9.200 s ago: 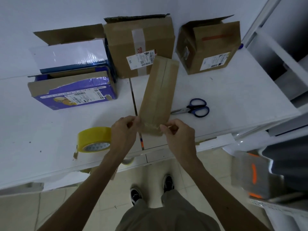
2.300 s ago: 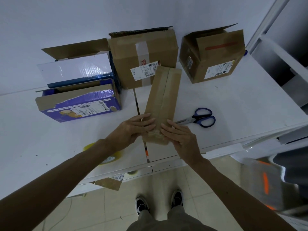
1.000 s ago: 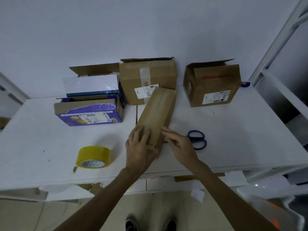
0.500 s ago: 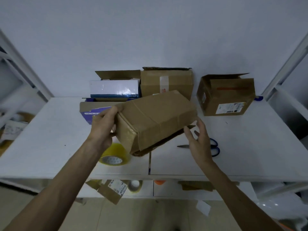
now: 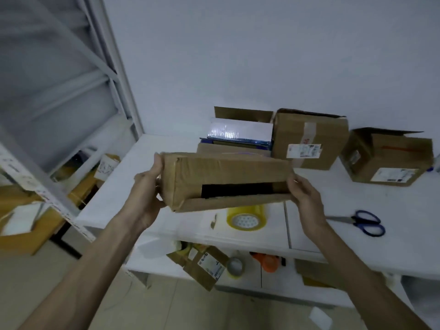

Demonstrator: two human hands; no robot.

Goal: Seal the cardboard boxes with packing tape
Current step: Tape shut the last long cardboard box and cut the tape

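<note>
I hold a long brown cardboard box (image 5: 223,172) in the air above the white table (image 5: 392,253), lying sideways. My left hand (image 5: 148,186) grips its left end and my right hand (image 5: 303,194) grips its right end. A dark gap shows along the box's lower side where a flap stands slightly apart. The yellow tape roll (image 5: 246,216) lies on the table just under the box. Blue-handled scissors (image 5: 364,221) lie to the right.
At the back stand a blue-and-white box (image 5: 238,133), a taped brown box (image 5: 309,139) and an open brown box (image 5: 388,158). A metal shelf frame (image 5: 71,115) rises at the left. Below the table lie cardboard scraps, another tape roll (image 5: 234,267) and an orange object (image 5: 267,260).
The box went from lying on the table under my pressing hands to being lifted and turned sideways. My view has swung left, toward the shelf frame.
</note>
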